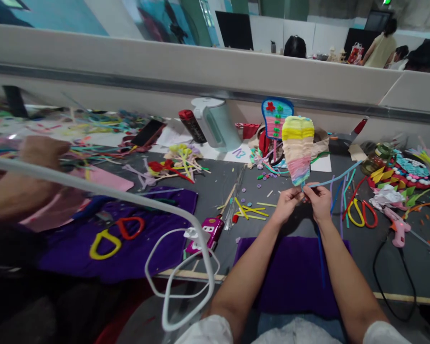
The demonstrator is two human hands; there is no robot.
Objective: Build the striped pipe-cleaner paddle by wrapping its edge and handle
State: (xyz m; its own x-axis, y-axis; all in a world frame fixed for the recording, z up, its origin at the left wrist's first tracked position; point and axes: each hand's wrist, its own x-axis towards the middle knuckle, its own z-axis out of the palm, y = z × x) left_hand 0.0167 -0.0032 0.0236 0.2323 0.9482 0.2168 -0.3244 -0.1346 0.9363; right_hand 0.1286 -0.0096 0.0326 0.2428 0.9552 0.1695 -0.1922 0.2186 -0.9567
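Both hands meet over the dark table at the narrow base of a striped pipe-cleaner piece (298,148), which stands upright in yellow, cream, pink and blue bands. My left hand (287,204) is closed, its fingertips pinching that base. Beside it, my right hand (318,199) pinches a light blue pipe cleaner (337,178) at the same spot; its free end sticks out to the right. The fingertips partly hide where the two join. Below my forearms lies a purple cloth (295,272). Behind the striped piece stands a blue-edged, fan-shaped piece (276,117) with red and green decorations.
To the right lie scissors (362,213) and a pink glue gun (397,227) with a black cord. A pale kettle (218,125) stands at the back. On the left, a white cable (129,191) crosses the foreground near another person's arm (25,177) and more scissors (116,234).
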